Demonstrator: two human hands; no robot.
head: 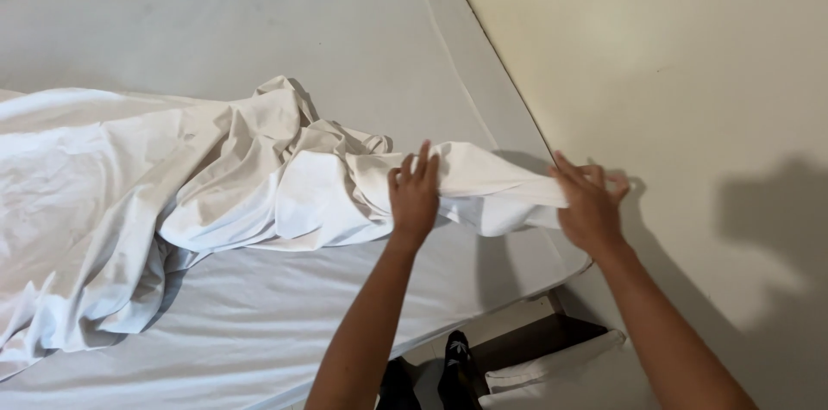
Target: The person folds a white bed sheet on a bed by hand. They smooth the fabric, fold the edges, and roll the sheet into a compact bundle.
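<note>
**Both hands on a white sheet at the corner of the bed**

The fingers of the left hand are spread a little apart and lie flat on the white sheet, pressing into a raised fold of it; whether the thumb pinches the cloth from below cannot be told. The right hand is closed around the end of the same sheet, its fingers curled over the cloth and the fingertips pointing toward the wall. Between the two hands the sheet is drawn out into a narrow, taut band lifted off the mattress.

Behind the left hand the sheet widens into a crumpled heap near the middle of the bed, then spreads out loose and wrinkled toward the left edge of the view, where it hangs over the near side. The mattress under it is covered in smooth white cloth, and its far part lies bare. Its right edge runs just beside the cream wall, which carries the shadows of the arms.

Below the hands, past the mattress corner, a white pillow lies near a dark shoe on the floor.
</note>
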